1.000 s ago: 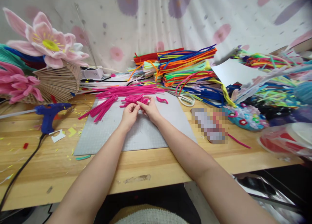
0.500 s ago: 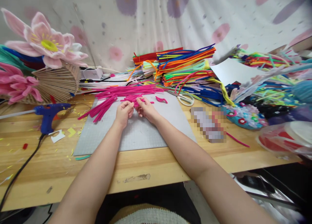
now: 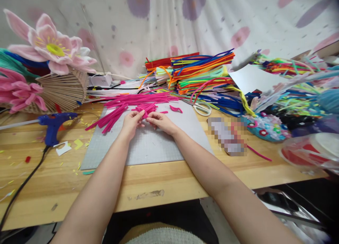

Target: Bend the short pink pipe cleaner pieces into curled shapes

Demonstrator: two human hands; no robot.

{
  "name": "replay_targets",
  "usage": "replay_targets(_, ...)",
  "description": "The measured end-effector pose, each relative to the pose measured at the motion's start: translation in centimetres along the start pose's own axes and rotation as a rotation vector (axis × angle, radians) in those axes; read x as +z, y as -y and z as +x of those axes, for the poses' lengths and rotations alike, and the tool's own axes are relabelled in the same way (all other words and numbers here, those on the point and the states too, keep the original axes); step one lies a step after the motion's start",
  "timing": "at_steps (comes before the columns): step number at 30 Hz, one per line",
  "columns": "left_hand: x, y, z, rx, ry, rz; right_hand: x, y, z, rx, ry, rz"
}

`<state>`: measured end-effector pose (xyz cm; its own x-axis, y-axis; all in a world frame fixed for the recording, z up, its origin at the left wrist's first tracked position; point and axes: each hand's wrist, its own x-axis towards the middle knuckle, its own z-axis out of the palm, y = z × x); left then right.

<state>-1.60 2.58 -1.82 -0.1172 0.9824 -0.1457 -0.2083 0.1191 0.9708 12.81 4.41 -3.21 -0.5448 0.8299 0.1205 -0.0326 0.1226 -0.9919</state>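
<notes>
Magenta pipe cleaners (image 3: 113, 117) lie in loose bundles across the back of the grey cutting mat (image 3: 156, 148). My left hand (image 3: 132, 123) is closed, its thumb and fingers pinching a magenta pipe cleaner piece over the mat. Close beside it on the right, my right hand (image 3: 160, 122) pinches the same magenta material between thumb and fingertips. The exact shape of the piece is partly hidden by the fingers. A small bent magenta piece (image 3: 176, 109) rests on the mat to the right of my hands.
White-handled scissors (image 3: 202, 109) lie right of the mat's back edge. A blue glue gun (image 3: 54, 125) sits left with its cord trailing. Stacked colourful pipe cleaners (image 3: 201, 72) stand behind. Pink flowers (image 3: 54, 49) are back left; a red-and-white container (image 3: 309, 150) is at right.
My right hand has turned and its fingers are more drawn together. My left hand has shifted slightly left, and the magenta piece shows more between the hands.
</notes>
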Motion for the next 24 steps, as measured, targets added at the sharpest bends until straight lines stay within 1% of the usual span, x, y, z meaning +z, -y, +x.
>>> replay_targets(1, 0.0, -0.1, -0.1, -0.013, 0.004, -0.025, 0.0, 0.0, 0.0, -0.005, -0.008, -0.003)
replay_targets(4, 0.2, -0.3, -0.3, -0.078, 0.121, -0.09, 0.2, 0.0, 0.1, -0.005, -0.014, -0.017)
replay_targets(6, 0.4, -0.3, -0.4, -0.091, 0.157, -0.129, 0.3, 0.1, 0.0, -0.003, -0.011, -0.025)
replay_targets(8, 0.7, -0.2, -0.6, -0.09, 0.148, -0.167, 0.3, 0.1, 0.0, -0.002, -0.022, -0.024)
replay_targets(11, 1.1, -0.1, -0.8, -0.135, 0.149, -0.201, 0.4, 0.1, 0.0, -0.033, -0.088, -0.025)
replay_targets(17, 1.1, -0.7, -1.3, -0.267, 0.178, -0.236, 1.2, -0.3, 0.0, -0.195, -0.224, -0.036)
replay_targets(19, 0.9, -0.9, -1.4, -0.305, 0.186, -0.249, 1.4, -0.3, 0.0, -0.229, -0.239, -0.068)
replay_targets(21, 0.8, -1.0, -1.5, -0.314, 0.194, -0.255, 1.4, -0.3, 0.1, -0.244, -0.233, -0.105)
replay_targets(24, 0.7, -0.8, -1.3, -0.264, 0.208, -0.256, 1.2, -0.3, 0.2, -0.224, -0.215, -0.125)
